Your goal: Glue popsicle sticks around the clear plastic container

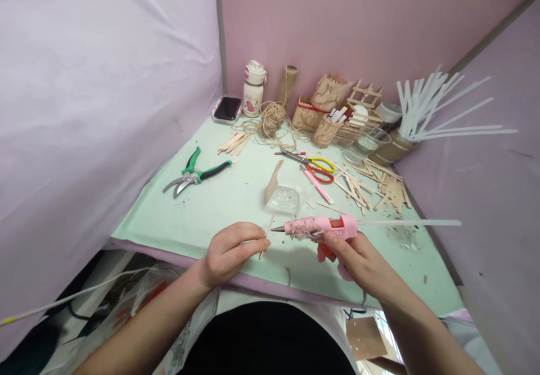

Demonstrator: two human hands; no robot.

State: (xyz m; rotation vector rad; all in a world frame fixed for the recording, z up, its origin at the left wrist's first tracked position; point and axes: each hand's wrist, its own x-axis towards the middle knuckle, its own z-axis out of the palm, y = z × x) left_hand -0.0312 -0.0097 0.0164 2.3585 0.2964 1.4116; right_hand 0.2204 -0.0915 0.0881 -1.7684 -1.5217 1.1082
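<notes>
My right hand [358, 262] grips a pink glue gun [320, 227] by its handle, the nozzle pointing left and a long white glue stick [409, 223] sticking out of its back. My left hand [230, 251] pinches a thin wooden stick [267, 234] near the table's front edge. The nozzle tip sits just right of that stick's upper end. Behind them a flat wooden piece [274, 181] leans beside a small clear plastic tray [286, 199].
On the green table [198, 212] lie green-handled pruning shears [196, 174], yellow and red scissors [314, 167], a pink knife [317, 185], loose craft sticks [375, 184], twine [272, 117], a bottle [253, 89], a phone [226, 108], baskets and white glue sticks [434, 108]. Fabric walls close three sides.
</notes>
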